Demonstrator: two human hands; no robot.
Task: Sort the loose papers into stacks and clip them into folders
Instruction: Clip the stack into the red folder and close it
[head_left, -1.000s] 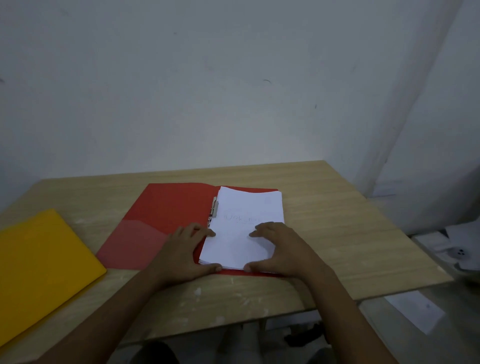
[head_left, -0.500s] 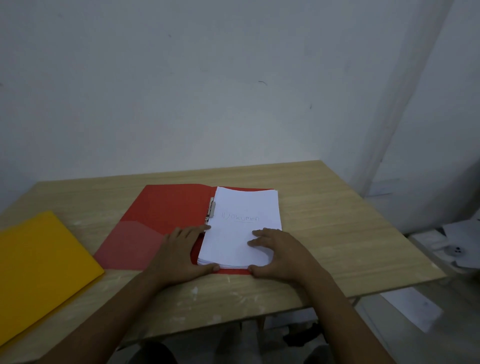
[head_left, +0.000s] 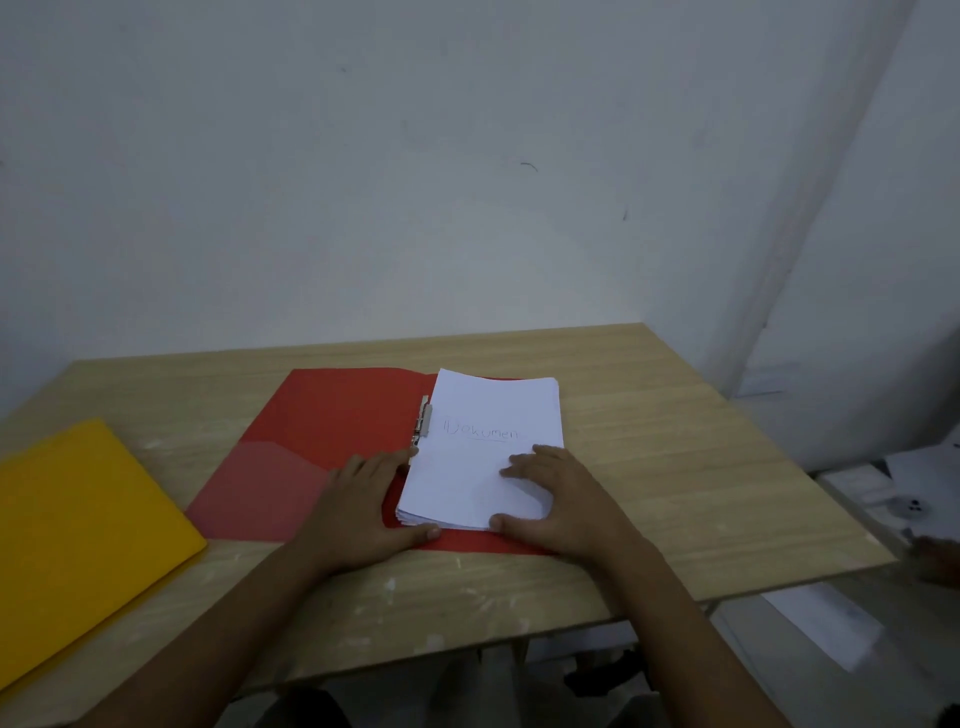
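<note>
While the paper stack (head_left: 485, 457) lies on the right half of the open red folder (head_left: 332, 421), both hands rest flat and grasp nothing: the left hand (head_left: 363, 506) against its left edge, the right hand (head_left: 558, 499) on top. Square all edges against the metal clip (head_left: 423, 418) before fastening, maintaining downward pressure to prevent fanning.

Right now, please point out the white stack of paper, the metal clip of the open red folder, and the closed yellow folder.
white stack of paper (head_left: 488, 415), head view, top sheet
metal clip (head_left: 424, 419), head view, its bar
closed yellow folder (head_left: 78, 530), head view, cover
</note>
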